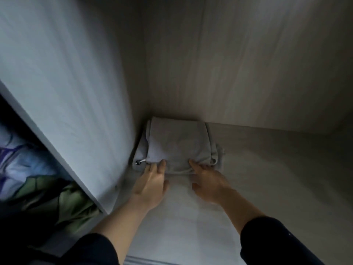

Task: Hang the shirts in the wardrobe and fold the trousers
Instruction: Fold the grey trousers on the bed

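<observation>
inside, one folded grey trousers (177, 146) on one shelf (267, 178), left hand (150, 185), right hand (208, 185), fingers (162, 165) straight, touching trousers' front edge

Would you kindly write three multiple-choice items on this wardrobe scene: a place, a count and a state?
1. Where on the pale wooden wardrobe shelf does the folded grey fabric bundle lie?
A. back left corner
B. front right edge
C. front middle
2. How many hands touch it?
A. none
B. one
C. two
3. How are the fingers?
A. clenched fists
B. fairly straight
C. wrapped round a hanger
Answers: A, it sits deep at the shelf's far left; C, left hand and right hand meet its near edge; B, they reach out uncurled.
</observation>
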Demonstrator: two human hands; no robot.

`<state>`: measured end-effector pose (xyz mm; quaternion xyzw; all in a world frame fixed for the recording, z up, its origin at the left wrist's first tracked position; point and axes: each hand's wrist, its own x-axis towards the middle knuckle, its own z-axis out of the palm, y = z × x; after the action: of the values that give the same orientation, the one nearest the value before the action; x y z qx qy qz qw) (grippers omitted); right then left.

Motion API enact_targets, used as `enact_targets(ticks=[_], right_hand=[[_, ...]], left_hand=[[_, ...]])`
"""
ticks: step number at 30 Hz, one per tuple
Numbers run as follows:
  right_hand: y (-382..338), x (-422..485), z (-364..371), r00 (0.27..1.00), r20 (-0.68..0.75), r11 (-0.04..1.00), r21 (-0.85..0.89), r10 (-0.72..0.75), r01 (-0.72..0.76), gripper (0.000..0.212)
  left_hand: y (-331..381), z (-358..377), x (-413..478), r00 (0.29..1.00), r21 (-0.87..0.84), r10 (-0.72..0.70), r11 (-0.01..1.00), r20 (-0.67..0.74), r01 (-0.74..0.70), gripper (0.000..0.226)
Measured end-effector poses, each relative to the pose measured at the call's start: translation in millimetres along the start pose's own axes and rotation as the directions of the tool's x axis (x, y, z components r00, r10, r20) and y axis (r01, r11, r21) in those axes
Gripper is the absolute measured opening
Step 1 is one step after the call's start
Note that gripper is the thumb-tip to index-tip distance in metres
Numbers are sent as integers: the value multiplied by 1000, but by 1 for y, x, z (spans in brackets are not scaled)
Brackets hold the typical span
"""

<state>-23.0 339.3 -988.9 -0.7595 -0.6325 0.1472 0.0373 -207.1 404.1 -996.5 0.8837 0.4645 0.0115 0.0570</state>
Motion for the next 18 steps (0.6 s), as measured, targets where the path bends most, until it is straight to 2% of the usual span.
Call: enact_targets(ticks=[6, 11, 14, 18], right_hand=[[6, 36, 3, 999, 20, 998, 49, -31, 30, 78], [5, 25, 15, 994, 109, 978, 210, -24, 1, 96], [1, 1, 17, 993, 114, 949, 310, 17, -52, 98], [-11, -52, -12, 990, 108, 910, 395, 90, -126, 88]], left_hand=[[-16, -3, 42, 994, -123, -64, 990, 85, 74, 79], [-9, 6, 29, 977, -204, -96, 970, 188, 135, 83], [-3, 9, 1, 971, -150, -89, 981, 222, 124, 69], [14, -16, -45, 953, -75, -72, 992, 295, 98, 60]])
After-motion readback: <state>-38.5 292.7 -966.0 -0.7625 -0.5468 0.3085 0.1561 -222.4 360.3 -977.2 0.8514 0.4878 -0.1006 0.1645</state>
